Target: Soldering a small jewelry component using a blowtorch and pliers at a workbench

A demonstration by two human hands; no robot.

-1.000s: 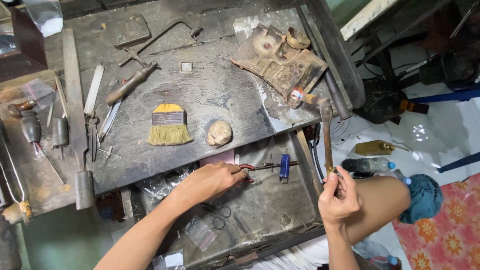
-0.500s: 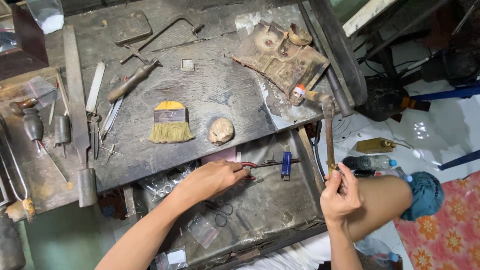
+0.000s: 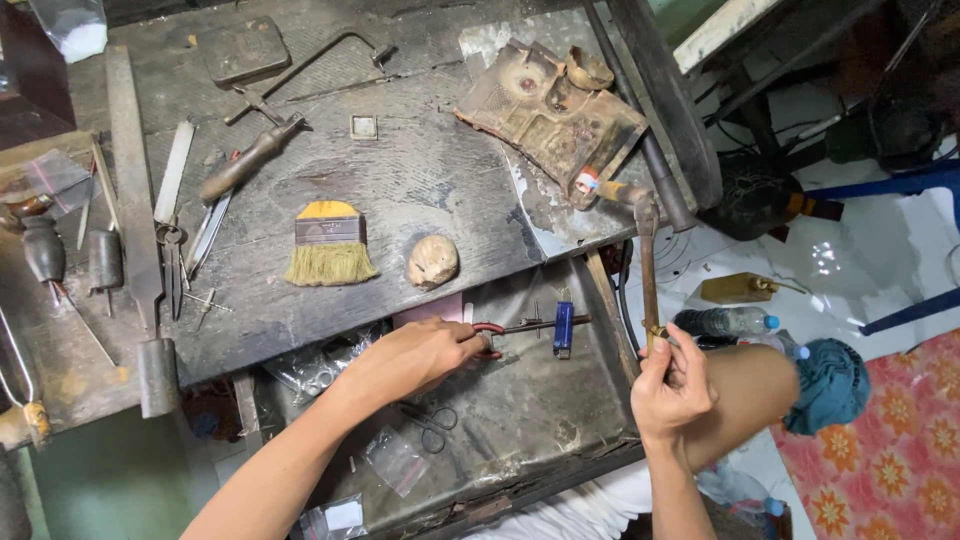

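My left hand (image 3: 420, 355) grips the red handles of long thin tweezers or pliers (image 3: 530, 326) that reach right over the open metal drawer (image 3: 540, 420), past a small blue object (image 3: 563, 328). My right hand (image 3: 672, 385) holds the lower end of a long blowtorch (image 3: 647, 270), upright beside the drawer. Its bent nozzle (image 3: 610, 190) points left at a scorched, rusty soldering block (image 3: 552, 112) on the dark workbench (image 3: 420, 190).
On the bench lie a yellow-topped brush (image 3: 330, 243), a pale rounded lump (image 3: 432, 261), a saw frame (image 3: 300, 70), files and scissors (image 3: 175, 240). Black scissors (image 3: 430, 424) and plastic bags lie in the drawer. Plastic bottles (image 3: 730, 322) and a red patterned mat (image 3: 880, 440) are on the floor to the right.
The hands have barely moved; the view shifted slightly. My left hand stays on the tool's red handles and my right hand keeps the torch upright.
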